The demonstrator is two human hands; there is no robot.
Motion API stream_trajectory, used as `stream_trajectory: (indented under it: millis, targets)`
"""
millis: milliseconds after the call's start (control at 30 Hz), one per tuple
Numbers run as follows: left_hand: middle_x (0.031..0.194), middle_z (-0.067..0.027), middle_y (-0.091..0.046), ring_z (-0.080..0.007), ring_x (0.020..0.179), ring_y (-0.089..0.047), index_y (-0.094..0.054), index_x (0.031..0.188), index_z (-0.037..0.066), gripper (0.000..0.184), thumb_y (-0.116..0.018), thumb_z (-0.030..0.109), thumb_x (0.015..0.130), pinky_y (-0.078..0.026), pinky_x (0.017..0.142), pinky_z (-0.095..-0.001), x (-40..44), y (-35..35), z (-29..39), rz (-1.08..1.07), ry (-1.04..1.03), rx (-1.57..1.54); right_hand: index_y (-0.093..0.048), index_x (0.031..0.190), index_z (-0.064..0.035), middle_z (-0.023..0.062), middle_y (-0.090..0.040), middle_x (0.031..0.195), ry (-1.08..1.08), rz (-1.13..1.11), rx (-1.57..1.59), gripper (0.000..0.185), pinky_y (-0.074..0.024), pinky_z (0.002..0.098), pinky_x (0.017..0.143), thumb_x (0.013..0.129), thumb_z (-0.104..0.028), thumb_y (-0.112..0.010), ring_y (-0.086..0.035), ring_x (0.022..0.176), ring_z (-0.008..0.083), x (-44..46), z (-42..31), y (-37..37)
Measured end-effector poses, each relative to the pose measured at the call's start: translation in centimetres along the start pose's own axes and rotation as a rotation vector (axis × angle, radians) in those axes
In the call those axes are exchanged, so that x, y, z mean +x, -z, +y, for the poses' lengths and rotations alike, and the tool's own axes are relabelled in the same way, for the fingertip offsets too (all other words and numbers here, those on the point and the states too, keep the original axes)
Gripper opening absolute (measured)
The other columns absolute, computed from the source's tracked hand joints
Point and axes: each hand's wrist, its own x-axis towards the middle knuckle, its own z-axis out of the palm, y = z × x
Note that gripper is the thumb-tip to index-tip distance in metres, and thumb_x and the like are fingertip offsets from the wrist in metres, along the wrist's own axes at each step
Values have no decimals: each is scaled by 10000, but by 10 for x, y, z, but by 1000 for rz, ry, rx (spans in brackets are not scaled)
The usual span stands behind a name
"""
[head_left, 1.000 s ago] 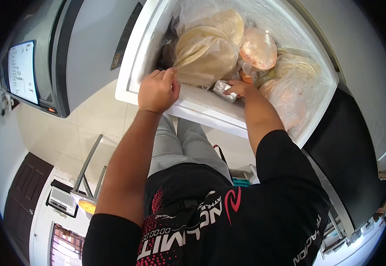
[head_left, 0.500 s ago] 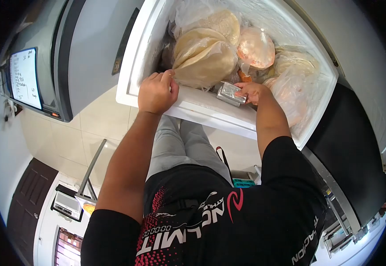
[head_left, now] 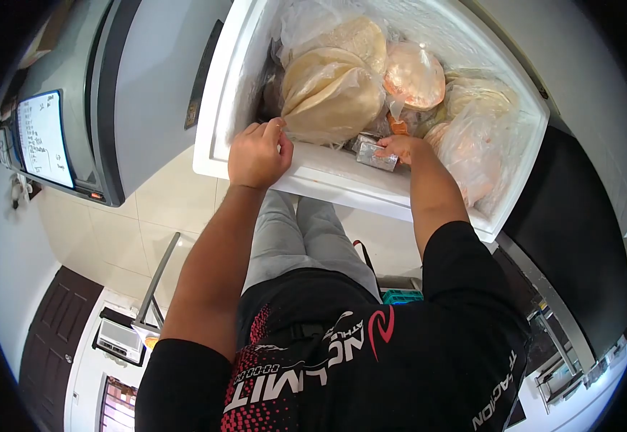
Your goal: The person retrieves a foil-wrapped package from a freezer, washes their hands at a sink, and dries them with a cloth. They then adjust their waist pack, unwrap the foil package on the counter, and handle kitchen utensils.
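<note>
Inside the open chest freezer (head_left: 216, 147), a bag of tortillas (head_left: 335, 101) leans up, its flat rounds folded together at the near left corner. My left hand (head_left: 257, 155) is closed at that corner, over the freezer's front rim, and pinches the bag's edge. My right hand (head_left: 401, 146) reaches down by the inner front wall. Its fingers are closed on a silver foil-wrapped block (head_left: 375, 156); another shiny silver pack lies partly hidden just behind it. An orange wrapper (head_left: 398, 125) is close above my right fingers.
A bag with a round pinkish frozen item (head_left: 414, 75) lies behind my right hand. More bagged food (head_left: 468, 155) fills the freezer's right side. A dark flat surface (head_left: 569, 237) stands at the right, and a grey appliance with a whiteboard (head_left: 43, 140) at the left.
The foil-wrapped block has shifted and turned slightly in my right hand, which has moved a little left. My left hand keeps its hold. The whole view has shifted slightly.
</note>
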Motion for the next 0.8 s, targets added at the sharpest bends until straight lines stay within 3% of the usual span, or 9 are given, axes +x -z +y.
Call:
stream_trajectory:
  millis: [300, 600, 800]
  targets:
    - [757, -44, -693, -239, 685, -643, -684, 993, 103, 209, -700, 79, 787, -517, 634, -361, 0, 4, 2, -50, 14, -9, -572, 1401, -94, -14, -655, 1208, 197, 238, 34, 437, -468, 312, 901, 992, -149, -716, -583, 1080, 112, -83, -46, -66]
    - [766, -58, -704, -271, 729, -657, -681, 1007, 118, 193, -684, 137, 815, -520, 679, -388, 1, 9, 3, -117, 53, -34, -572, 1370, -24, 127, -698, 1186, 712, 326, 876, 336, -582, 355, 886, 1043, -88, -611, -691, 1018, 217, -197, -81, -132]
    - [768, -73, -704, -298, 737, -660, -692, 1033, 110, 207, -670, 143, 829, -522, 681, -399, -2, 10, 0, -113, 38, -85, -534, 1403, 2, 158, -706, 1207, 1065, 199, 1064, 373, -594, 390, 875, 1063, -143, -579, -722, 1000, 253, -243, -80, -207]
